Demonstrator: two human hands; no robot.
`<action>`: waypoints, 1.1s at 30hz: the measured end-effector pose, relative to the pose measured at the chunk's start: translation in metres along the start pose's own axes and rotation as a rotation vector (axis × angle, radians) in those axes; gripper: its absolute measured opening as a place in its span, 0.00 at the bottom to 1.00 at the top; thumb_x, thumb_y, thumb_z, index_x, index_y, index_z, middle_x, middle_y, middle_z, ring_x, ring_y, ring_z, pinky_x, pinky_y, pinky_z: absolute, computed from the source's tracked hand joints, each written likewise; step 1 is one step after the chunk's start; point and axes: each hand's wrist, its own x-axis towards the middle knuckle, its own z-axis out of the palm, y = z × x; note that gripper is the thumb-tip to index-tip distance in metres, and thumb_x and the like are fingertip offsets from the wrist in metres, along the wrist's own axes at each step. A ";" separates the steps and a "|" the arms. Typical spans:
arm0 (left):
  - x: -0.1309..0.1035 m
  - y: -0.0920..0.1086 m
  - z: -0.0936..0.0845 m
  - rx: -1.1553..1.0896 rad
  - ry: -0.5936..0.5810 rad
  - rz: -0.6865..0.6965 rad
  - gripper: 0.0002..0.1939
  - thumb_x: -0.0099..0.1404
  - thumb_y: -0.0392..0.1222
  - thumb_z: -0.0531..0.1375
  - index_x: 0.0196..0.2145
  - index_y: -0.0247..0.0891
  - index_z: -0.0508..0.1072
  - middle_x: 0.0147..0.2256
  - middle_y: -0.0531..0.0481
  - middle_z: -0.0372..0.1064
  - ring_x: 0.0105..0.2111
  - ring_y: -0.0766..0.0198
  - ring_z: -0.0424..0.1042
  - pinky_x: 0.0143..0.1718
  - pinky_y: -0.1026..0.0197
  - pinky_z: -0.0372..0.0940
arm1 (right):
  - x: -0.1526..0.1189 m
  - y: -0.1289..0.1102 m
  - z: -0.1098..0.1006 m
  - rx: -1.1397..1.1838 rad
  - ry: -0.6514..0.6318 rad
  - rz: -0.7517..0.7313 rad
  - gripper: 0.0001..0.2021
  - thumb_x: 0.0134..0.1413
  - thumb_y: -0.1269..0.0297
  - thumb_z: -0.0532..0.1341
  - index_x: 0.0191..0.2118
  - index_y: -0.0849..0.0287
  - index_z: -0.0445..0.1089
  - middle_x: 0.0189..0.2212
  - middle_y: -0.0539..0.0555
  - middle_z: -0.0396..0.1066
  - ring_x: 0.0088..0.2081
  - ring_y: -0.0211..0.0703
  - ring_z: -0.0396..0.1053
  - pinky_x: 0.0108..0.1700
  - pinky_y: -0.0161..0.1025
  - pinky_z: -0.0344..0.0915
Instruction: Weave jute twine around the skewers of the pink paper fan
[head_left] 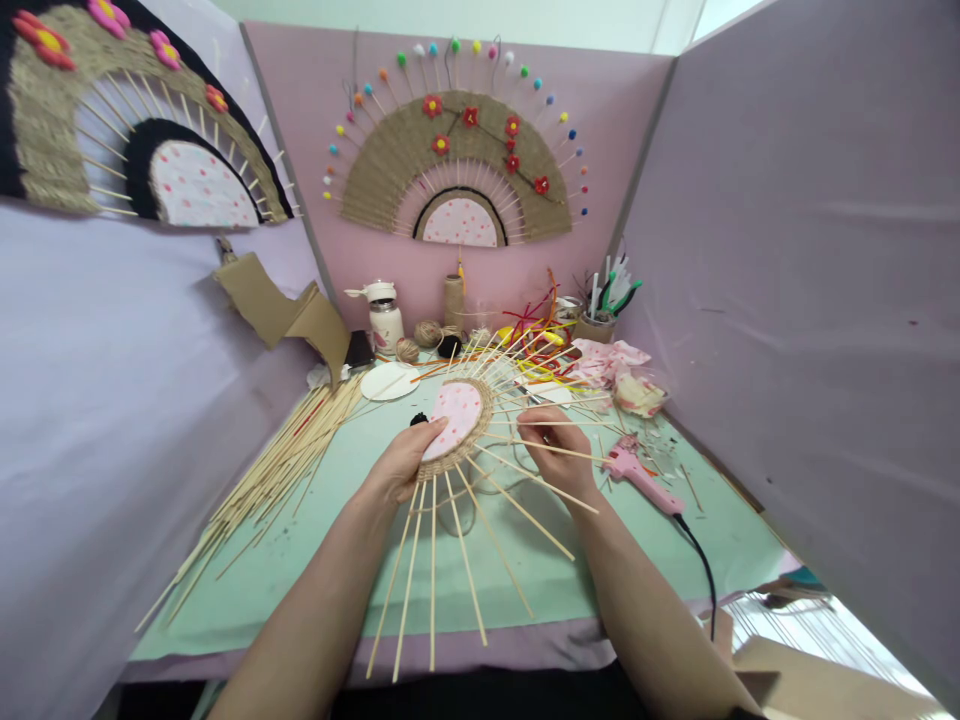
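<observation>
My left hand (409, 455) grips a half-round fan (456, 415) by its straight edge, thumb on the white cloth with pink dots. Woven twine borders the curved edge, and thin wooden sticks (461, 520) spread out from it like rays. My right hand (553, 445) is among the sticks on the right, its fingers curled closed on a strand of twine. Loose twine (487, 488) loops beneath the fan and runs towards that hand. A small black ball of yarn or cord (418, 420) shows just behind my left thumb.
Loose sticks (277, 465) lie at left. A pink glue gun (641, 478) with a black cable rests at right. Behind stand a bottle (385, 322), a twine spool (454, 302) and a tool pot (596, 326). Finished fans (375, 185) hang on the partitions around the table (315, 580).
</observation>
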 end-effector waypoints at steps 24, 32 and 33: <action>0.002 -0.001 -0.003 0.002 0.022 -0.016 0.09 0.61 0.35 0.61 0.38 0.27 0.74 0.24 0.42 0.77 0.20 0.62 0.74 0.22 0.65 0.71 | -0.002 0.004 0.000 -0.051 -0.032 -0.017 0.05 0.54 0.65 0.61 0.36 0.54 0.74 0.32 0.53 0.73 0.22 0.35 0.61 0.22 0.34 0.57; 0.003 -0.002 -0.003 -0.010 0.019 -0.013 0.06 0.61 0.35 0.61 0.35 0.27 0.75 0.24 0.41 0.77 0.20 0.62 0.74 0.23 0.64 0.71 | -0.002 0.003 0.000 -0.012 -0.044 -0.012 0.04 0.54 0.66 0.61 0.35 0.54 0.74 0.31 0.52 0.72 0.23 0.36 0.62 0.23 0.34 0.57; 0.003 -0.002 -0.003 -0.010 0.023 -0.016 0.07 0.61 0.35 0.62 0.36 0.27 0.75 0.24 0.41 0.77 0.20 0.61 0.74 0.23 0.64 0.71 | -0.002 0.003 0.000 -0.012 -0.046 -0.007 0.04 0.54 0.66 0.61 0.35 0.54 0.74 0.31 0.53 0.72 0.23 0.36 0.62 0.23 0.34 0.58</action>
